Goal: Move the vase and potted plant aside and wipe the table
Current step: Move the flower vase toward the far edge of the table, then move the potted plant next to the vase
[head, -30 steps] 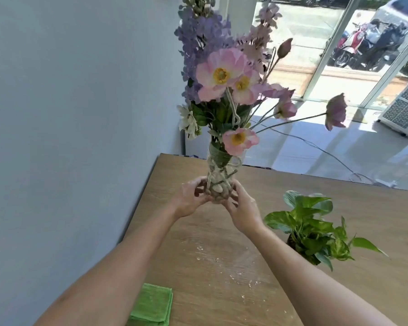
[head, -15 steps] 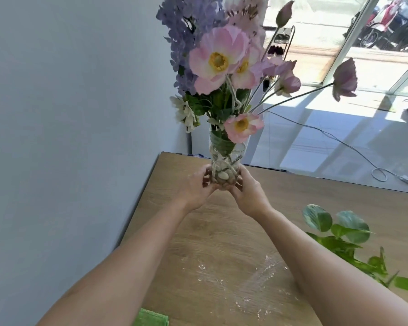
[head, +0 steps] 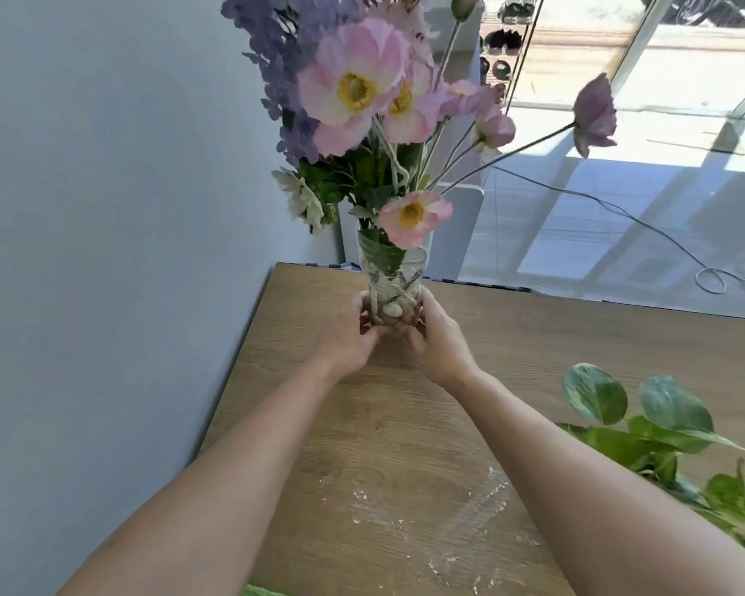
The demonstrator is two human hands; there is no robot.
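A clear glass vase [head: 391,275] with pebbles in its base holds pink, purple and white flowers [head: 358,86]. It stands upright near the far left corner of the wooden table [head: 577,337]. My left hand [head: 346,333] and my right hand [head: 437,337] wrap its base from either side. The potted plant [head: 646,428] shows only its green leaves at the right, its pot hidden behind my right forearm. White crumbs and smears [head: 426,509] lie on the tabletop between my arms. A sliver of green cloth [head: 261,591] peeks at the bottom edge.
A pale wall [head: 104,251] runs along the table's left side. Beyond the far edge are a white panel [head: 456,230], a sunlit floor with a cable [head: 646,225], and glass doors.
Both hands carried the vase away from me toward the far left corner, where its base now sits at table level. The view tilted, so the plant and cloth slid toward the frame edges.
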